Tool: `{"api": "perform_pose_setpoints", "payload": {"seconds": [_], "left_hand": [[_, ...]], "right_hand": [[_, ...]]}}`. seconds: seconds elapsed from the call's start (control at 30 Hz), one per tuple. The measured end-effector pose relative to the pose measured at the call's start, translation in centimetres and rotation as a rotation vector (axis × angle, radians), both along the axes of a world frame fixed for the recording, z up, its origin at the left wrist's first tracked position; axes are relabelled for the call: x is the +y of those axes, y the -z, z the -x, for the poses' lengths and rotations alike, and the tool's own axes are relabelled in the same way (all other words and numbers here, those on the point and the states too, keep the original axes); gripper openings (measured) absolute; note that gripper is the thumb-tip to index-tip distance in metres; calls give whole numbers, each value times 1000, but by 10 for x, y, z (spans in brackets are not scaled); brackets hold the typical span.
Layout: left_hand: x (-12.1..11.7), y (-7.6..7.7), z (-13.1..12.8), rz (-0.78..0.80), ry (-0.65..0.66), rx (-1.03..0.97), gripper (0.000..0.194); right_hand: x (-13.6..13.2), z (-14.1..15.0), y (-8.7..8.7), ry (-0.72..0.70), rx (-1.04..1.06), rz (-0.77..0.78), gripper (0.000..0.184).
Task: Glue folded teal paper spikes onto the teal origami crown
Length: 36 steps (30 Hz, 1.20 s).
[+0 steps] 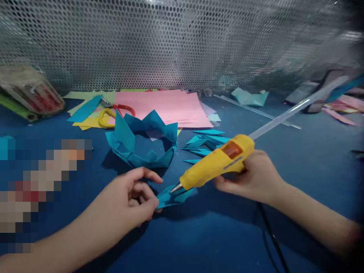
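Note:
My left hand [139, 195] is closed, pinching the left end of a folded blue paper piece [178, 198] just over the table. In my right hand [253, 178] is a yellow hot glue gun [217, 163], its metal nozzle pointing down and left at the blue paper. Whether the tip touches the paper, I cannot tell. A long clear glue stick [295, 108] sticks out of the gun's back. Beyond my left hand stands a ring of folded blue paper [142, 151] with pointed tips. Several more folded blue pieces [203, 142] lie behind the glue gun.
Pink paper sheets [162, 108] and scissors [113, 113] with red and yellow handles lie at the back. A second glue stick [256, 110] and a pale folded paper [250, 98] are farther right. A clear container [34, 91] stands left; a black cord [273, 237] hangs below the gun.

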<state>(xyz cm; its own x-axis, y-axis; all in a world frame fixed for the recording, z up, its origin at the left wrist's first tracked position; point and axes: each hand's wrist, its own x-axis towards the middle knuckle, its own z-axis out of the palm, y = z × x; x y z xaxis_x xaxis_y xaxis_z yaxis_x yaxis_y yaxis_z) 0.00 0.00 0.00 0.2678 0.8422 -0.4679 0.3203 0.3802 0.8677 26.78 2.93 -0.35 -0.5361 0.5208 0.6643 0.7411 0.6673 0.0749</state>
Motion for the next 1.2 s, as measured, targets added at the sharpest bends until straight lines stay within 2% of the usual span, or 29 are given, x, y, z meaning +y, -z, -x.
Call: {"api": "perform_pose_setpoints", "payload": {"seconds": [0.17, 0.43, 0.63, 0.8, 1.2], "left_hand": [[2, 2, -7, 15, -3, -2, 35], [3, 2, -5, 8, 21, 3, 34], [1, 4, -3, -19, 16, 29, 38], [-1, -1, -5, -9, -16, 24, 37], [-3, -5, -8, -14, -37, 50, 34]], "right_hand": [[1, 1, 0, -16, -12, 1, 23], [-1, -4, 3, -34, -54, 0, 20], [-1, -9, 4, -52, -92, 23, 29], [-1, -11, 6, -65, -100, 28, 36], [-2, -7, 2, -53, -72, -19, 31]]}}
